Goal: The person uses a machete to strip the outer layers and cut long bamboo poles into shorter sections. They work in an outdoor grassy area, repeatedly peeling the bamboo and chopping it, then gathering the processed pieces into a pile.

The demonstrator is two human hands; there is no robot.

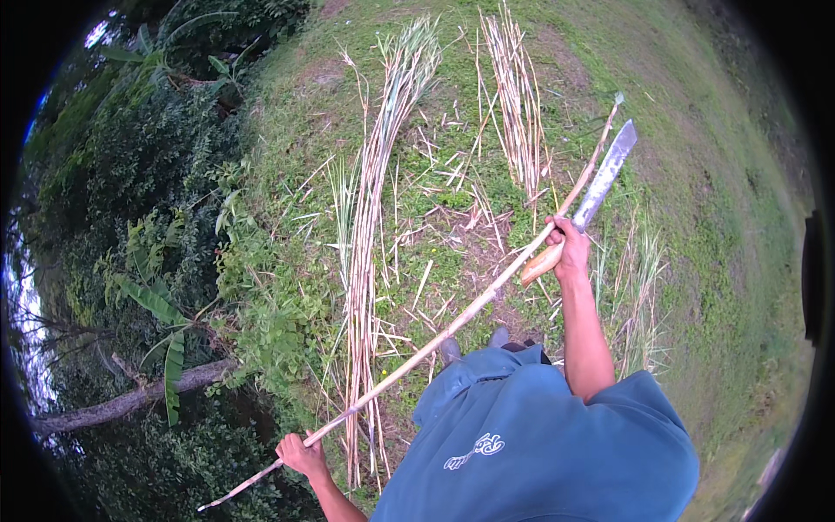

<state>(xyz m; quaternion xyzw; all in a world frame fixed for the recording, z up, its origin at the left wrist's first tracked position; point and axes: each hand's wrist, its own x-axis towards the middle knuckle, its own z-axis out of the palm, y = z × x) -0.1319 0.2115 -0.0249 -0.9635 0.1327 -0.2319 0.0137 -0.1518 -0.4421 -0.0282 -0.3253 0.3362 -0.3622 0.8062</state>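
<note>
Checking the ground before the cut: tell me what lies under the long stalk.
Under the stalk lie grass, cut scraps and a laid bundle it crosses. The right hand also grips a machete. The shirt hides the ground nearest the person.

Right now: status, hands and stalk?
Left hand grips long stalk near its butt. Right hand holds machete against it. Cut stalks underfoot.

left hand [302, 455] fisted, right hand [571, 246] fisted, arms spread

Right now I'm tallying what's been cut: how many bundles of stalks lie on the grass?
2. A long bundle lies left of centre, running up from near the left hand; a shorter bundle lies upper centre, beyond the right hand. Loose scraps lie scattered between.
</note>
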